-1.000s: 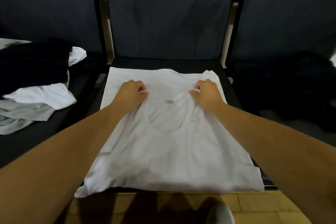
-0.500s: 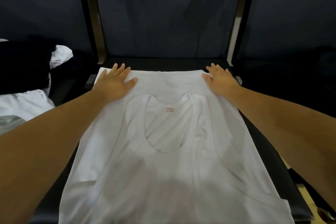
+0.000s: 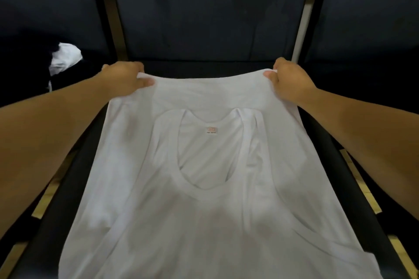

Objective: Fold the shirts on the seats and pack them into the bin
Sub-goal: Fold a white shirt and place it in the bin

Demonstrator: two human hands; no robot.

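Observation:
A white sleeveless shirt (image 3: 204, 210) lies spread over the dark middle seat (image 3: 72, 183), its upper part folded down so the neckline and small label face up in the centre. My left hand (image 3: 127, 77) is closed on the far left corner of the fold. At the far right corner, my right hand (image 3: 288, 77) pinches the cloth the same way. Both corners are raised slightly off the seat, and the far edge sags between them. No bin is in view.
The dark backrest (image 3: 208, 11) rises just behind the shirt. On the left seat lies a pile of dark and white clothes (image 3: 64, 56). Pale wooden floor (image 3: 45, 197) shows in the gaps beside the middle seat.
My hands lay flat and open on the far corners half a second ago; now both have closed on the far edge and lifted it. The view has moved closer to the seat.

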